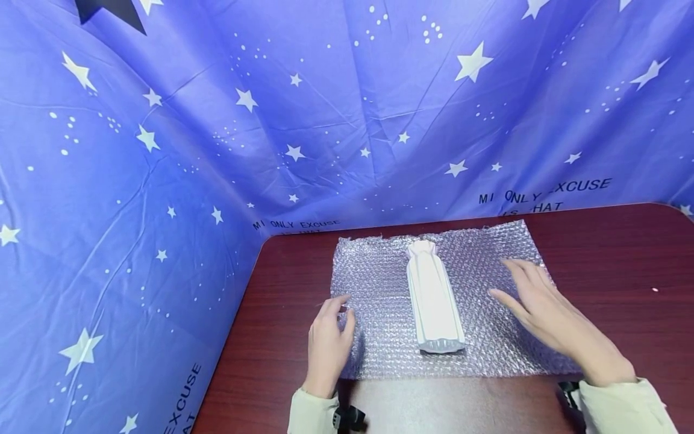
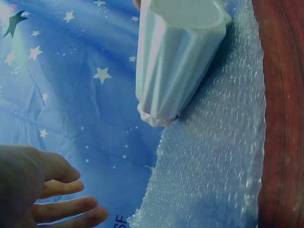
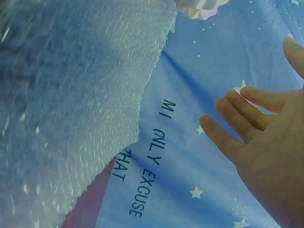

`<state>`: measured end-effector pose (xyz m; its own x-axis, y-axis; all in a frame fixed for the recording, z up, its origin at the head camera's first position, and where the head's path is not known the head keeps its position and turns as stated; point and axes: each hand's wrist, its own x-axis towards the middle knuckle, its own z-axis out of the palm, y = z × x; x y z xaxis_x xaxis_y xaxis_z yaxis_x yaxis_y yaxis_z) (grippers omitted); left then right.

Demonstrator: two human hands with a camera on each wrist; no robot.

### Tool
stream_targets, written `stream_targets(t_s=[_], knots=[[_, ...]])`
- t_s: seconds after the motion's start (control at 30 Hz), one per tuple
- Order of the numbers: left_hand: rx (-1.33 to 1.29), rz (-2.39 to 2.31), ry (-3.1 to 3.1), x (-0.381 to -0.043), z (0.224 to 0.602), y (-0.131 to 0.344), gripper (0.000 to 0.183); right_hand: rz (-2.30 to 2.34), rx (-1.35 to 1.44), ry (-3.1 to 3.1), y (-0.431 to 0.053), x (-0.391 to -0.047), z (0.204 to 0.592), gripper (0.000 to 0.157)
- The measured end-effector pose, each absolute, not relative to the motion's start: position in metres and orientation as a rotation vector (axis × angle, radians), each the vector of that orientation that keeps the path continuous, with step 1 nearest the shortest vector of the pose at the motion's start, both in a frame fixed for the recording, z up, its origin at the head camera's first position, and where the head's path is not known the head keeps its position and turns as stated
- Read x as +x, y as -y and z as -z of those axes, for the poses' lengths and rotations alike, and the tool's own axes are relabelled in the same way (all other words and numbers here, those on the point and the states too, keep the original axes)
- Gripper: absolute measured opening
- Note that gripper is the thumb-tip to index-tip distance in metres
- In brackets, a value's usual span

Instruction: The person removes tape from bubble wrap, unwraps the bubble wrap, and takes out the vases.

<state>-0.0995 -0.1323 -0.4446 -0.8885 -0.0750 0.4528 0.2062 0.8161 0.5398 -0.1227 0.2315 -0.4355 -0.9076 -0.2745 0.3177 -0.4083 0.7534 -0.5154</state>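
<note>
A white fluted vase (image 1: 434, 295) lies on its side on a sheet of bubble wrap (image 1: 374, 283), its scalloped mouth toward the back and its base toward the front. In the left wrist view the flat base and ridged side of the vase (image 2: 178, 57) show up close. My left hand (image 1: 329, 340) hovers at the left edge of the wrap, fingers loosely bent, holding nothing. Over the right part of the wrap is my right hand (image 1: 547, 313), its fingers extended and the thumb spread apart. Neither hand touches the vase.
The dark red wooden table (image 1: 612, 265) extends around the wrap. Blue star-printed cloth (image 1: 336, 108) hangs along the back and left sides of the table. A tiny pale speck (image 1: 655, 290) lies on the table at the right.
</note>
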Motion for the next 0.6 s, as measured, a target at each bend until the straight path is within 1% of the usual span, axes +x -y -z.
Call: stream_targets(t_s=[0.2, 0.6], knots=[[-0.144, 0.812, 2.538, -0.103, 0.444, 0.124, 0.024, -0.935, 0.527, 2.748, -0.223, -0.126, 0.436, 0.068], [-0.177, 0.822, 2.619, -0.11, 0.446, 0.109, 0.028, -0.979, 0.52, 2.86, -0.204, -0.131, 0.439, 0.071]])
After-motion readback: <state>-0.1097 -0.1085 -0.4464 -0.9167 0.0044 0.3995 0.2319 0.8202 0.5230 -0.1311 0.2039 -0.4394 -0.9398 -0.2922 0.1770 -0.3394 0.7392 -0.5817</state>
